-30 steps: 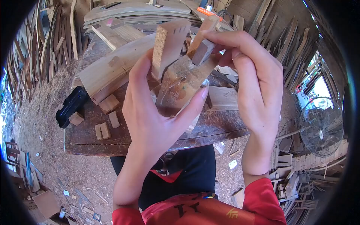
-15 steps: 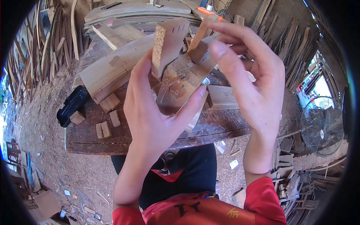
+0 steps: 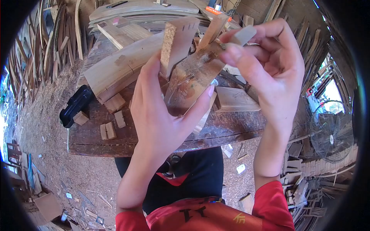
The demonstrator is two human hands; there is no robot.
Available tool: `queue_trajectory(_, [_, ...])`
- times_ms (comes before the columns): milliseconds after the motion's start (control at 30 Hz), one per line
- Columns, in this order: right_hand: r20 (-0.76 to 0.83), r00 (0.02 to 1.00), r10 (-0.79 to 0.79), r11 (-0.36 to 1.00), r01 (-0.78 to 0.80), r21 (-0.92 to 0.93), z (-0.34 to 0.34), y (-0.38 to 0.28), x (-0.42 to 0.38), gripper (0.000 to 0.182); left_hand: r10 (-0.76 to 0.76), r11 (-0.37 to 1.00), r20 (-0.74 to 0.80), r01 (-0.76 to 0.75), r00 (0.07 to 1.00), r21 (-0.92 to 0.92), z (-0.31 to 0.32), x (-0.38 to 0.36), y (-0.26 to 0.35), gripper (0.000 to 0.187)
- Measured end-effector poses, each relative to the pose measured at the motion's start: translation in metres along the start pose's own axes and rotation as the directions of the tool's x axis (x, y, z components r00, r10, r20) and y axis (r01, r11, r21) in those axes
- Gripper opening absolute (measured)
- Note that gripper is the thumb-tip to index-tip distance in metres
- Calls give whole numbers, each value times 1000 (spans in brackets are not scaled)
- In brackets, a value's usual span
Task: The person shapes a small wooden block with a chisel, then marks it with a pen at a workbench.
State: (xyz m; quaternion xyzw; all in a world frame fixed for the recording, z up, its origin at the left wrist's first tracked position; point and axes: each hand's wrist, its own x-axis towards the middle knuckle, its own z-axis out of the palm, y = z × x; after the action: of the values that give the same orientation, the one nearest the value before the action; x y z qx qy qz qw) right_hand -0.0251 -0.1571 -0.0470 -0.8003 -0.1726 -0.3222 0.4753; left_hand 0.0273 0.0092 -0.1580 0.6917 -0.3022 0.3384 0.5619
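Note:
My left hand point(image 3: 152, 104) is wrapped around a wooden board point(image 3: 189, 84), its thumb along the near right edge. An upright wood block point(image 3: 177, 44) with a rough end and dark pencil ticks stands against the board, beside my left fingers. Behind the board's far end rises a narrower wood strip point(image 3: 212, 31). My right hand point(image 3: 269, 69) pinches a small pale wood block point(image 3: 244, 35) between thumb and fingers, just above the far right part of the board. A dark recess or mark shows on the board's surface below it.
On the worn brown table point(image 3: 154, 143) lie a large curved plank point(image 3: 119, 67), several small wood offcuts point(image 3: 108, 131), a black plastic case point(image 3: 76, 106) and another wood block point(image 3: 235, 99). An orange tool point(image 3: 216, 11) lies at the back. A fan point(image 3: 331, 131) stands right.
My right hand has moved right and turned, lifting the small wood block off the board's surface. My left hand and the board have shifted slightly right.

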Motion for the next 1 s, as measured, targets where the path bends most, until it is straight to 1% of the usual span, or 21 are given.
queue_trajectory(100, [160, 987, 29, 984, -1, -176, -18, 0, 8, 32, -6, 1000, 8, 6, 1000, -1, 0, -1, 0, 83])
queue_trajectory(200, [201, 979, -16, 987, 48, -154, -26, 2, 14, 31, -3, 1000, 7, 3, 1000, 9, -1, -1, -1, 82])
queue_trajectory(300, [316, 935, -159, 949, 234, -213, -29, 0, 28, 27, 0, 1000, 10, 0, 1000, 1, 0, 0, -1, 81])
queue_trajectory(333, [335, 939, -83, 941, 184, -283, -27, -9, 29, 21, -13, 1000, 13, 13, 1000, -6, 0, -1, -1, 81])
queue_trajectory(433, [557, 825, -92, 849, 358, -389, -32, -21, 45, 18, -7, 1000, 6, 7, 1000, -25, 2, -2, -3, 80])
queue_trajectory(467, [605, 786, -130, 791, 450, -414, -32, -24, 51, 19, 3, 1000, 5, -3, 1000, -24, 2, -2, -3, 79])
queue_trajectory(533, [664, 680, -312, 865, 492, -98, -36, -2, 72, 23, 25, 1000, 7, -25, 1000, -16, 1, -1, -3, 79])
queue_trajectory(567, [697, 653, -295, 864, 494, -97, -37, -2, 75, 23, 32, 999, 7, -32, 999, -19, 1, -1, -3, 79])
queue_trajectory(667, [752, 632, -188, 862, 473, -182, -37, -14, 75, 22, 41, 998, 2, -41, 999, -45, 2, 0, -4, 79])
queue_trajectory(767, [776, 615, -138, 852, 474, -224, -36, -19, 76, 22, -35, 985, 1, 35, 999, -169, 4, 0, 2, 79])
queue_trajectory(867, [784, 609, -118, 842, 479, -246, -36, -21, 78, 21, -95, 979, 24, 97, 995, -181, 3, -1, 7, 80])
queue_trajectory(1000, [769, 631, -96, 818, 491, -301, -33, -26, 72, 20, -82, 986, 32, 86, 996, -145, 1, 0, 6, 82])
